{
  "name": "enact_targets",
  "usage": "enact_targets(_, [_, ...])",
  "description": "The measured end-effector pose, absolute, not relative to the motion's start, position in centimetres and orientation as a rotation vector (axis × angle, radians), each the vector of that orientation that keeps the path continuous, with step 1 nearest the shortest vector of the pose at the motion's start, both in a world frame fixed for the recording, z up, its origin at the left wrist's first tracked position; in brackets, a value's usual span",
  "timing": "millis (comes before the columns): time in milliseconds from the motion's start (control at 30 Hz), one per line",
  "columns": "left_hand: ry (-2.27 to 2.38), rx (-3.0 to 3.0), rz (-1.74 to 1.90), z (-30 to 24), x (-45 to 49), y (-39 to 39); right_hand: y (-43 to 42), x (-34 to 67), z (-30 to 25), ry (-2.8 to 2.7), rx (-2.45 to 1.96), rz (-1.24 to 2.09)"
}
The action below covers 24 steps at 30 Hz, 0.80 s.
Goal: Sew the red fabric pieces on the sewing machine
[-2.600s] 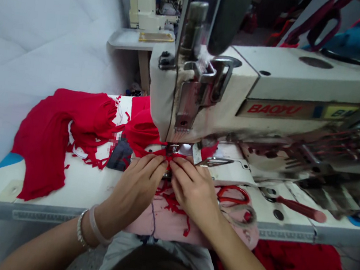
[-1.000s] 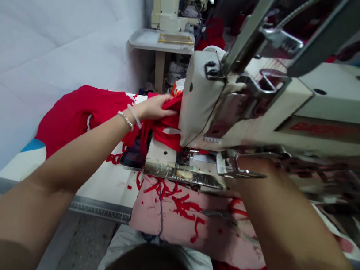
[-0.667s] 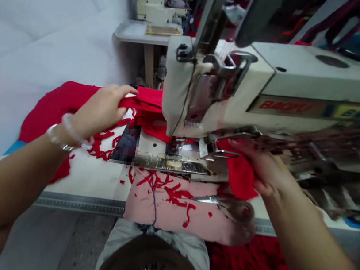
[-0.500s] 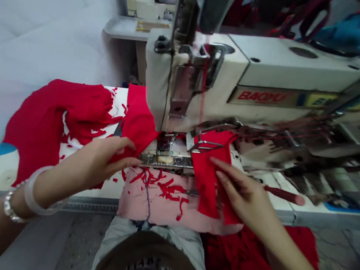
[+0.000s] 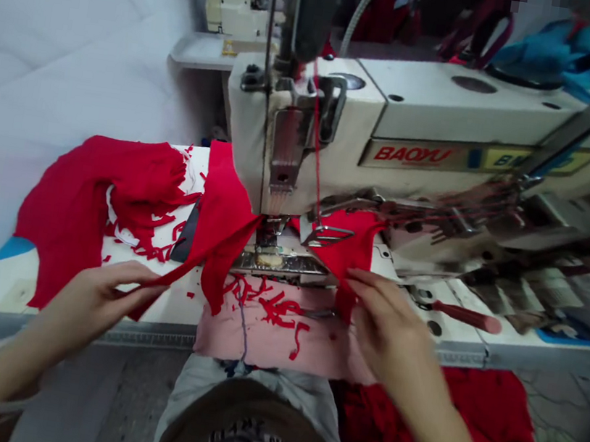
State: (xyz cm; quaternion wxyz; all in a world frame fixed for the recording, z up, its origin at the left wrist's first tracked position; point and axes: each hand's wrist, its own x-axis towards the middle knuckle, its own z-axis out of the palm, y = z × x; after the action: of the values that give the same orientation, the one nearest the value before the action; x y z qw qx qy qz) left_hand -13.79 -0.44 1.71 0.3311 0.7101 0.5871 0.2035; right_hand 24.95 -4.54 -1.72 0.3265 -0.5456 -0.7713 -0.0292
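Observation:
A piece of red fabric point(image 5: 227, 215) lies under the needles of a white sewing machine point(image 5: 307, 131). My left hand point(image 5: 112, 294) pinches a pulled-out edge of this fabric at the left, stretching it toward the table's front. On the other side, my right hand point(image 5: 383, 314) has its fingers closed on the red fabric point(image 5: 351, 247) to the right of the needles, with a flap hanging below them. Whether both parts are one piece is hidden by the machine head. A red thread runs down to the wire guide point(image 5: 331, 236) beside the needles.
More red fabric point(image 5: 69, 207) is heaped on the left of the table, with scraps around it. Red trimmings lie on a pink cloth point(image 5: 224, 335) at the front edge. A red-handled screwdriver point(image 5: 465, 317) rests at the right. Red fabric point(image 5: 487, 416) hangs below the table.
My left hand has moved left and toward me, drawing the fabric edge out taut. The red flap under my right hand hangs less far over the pink cloth.

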Motion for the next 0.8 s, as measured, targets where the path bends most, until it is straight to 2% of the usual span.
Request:
enact_targets(67, [1.652, 1.618, 0.814, 2.3, -15.5, -1.1, -6.0, 27.7, -0.5, -1.945, -1.405, 0.182])
enact_targets(167, [1.692, 1.22, 1.182, 3.3, -15.1, -0.7, -6.6, 28.5, 0.8, -1.528, -1.329, 0.483])
enact_targets(267, [1.495, 1.433, 1.294, 3.4, -10.8, 0.8, -4.6, 24.8, 0.5, -1.278, -1.07, 0.726])
enact_targets(367, [1.307, 1.959, 1.181, 1.9, -5.2, 2.6, -1.6, 19.5, -1.1, -1.525, -1.158, 0.501])
enact_targets(533, [1.188, 2.687, 0.837, -1.0, -1.5, 3.4, 0.2, 16.4, -3.9, -2.108, -1.206, -0.229])
enact_targets(667, [1.351, 3.078, 0.481, -0.7, -1.9, 1.6, -0.5, 16.8, -4.2, -2.117, -1.254, -0.289])
enact_targets(800, [1.405, 3.071, 0.444, -0.3, -1.1, 0.6, -0.7, 16.1, -3.5, -2.129, -1.28, -0.288])
